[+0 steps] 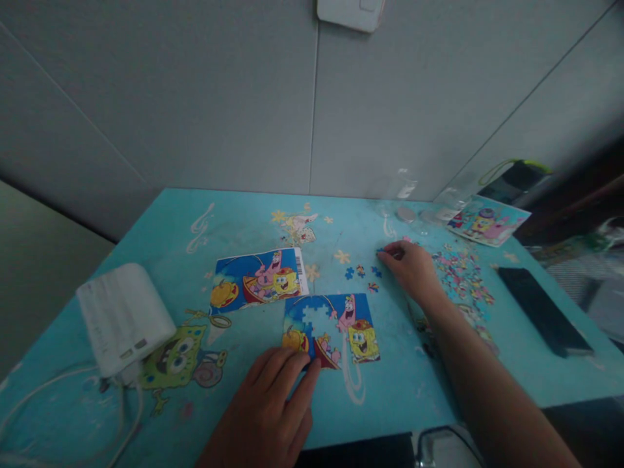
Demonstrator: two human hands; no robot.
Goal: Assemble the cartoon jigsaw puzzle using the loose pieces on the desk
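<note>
A partly assembled jigsaw puzzle (363, 325) lies on the blue table, with a gap in its middle and another near its lower centre. My left hand (275, 403) rests at its lower left corner, fingers stretched out and touching the pieces there. Farther right, my right hand (408, 265) pinches a small blue puzzle piece (380, 251) between thumb and fingertips, low over the table. Several loose pieces (361, 270) lie between that hand and the puzzle. Above and left of the puzzle is a printed reference card (258, 279) with the same cartoon picture.
A white charger (124, 318) with cables occupies the left. Beyond my right forearm lie a heap of puzzle pieces (463, 276) and a dark phone (543, 312). Clear containers (404, 188), another picture card (487, 221) and a dark pouch (517, 179) stand toward the back right.
</note>
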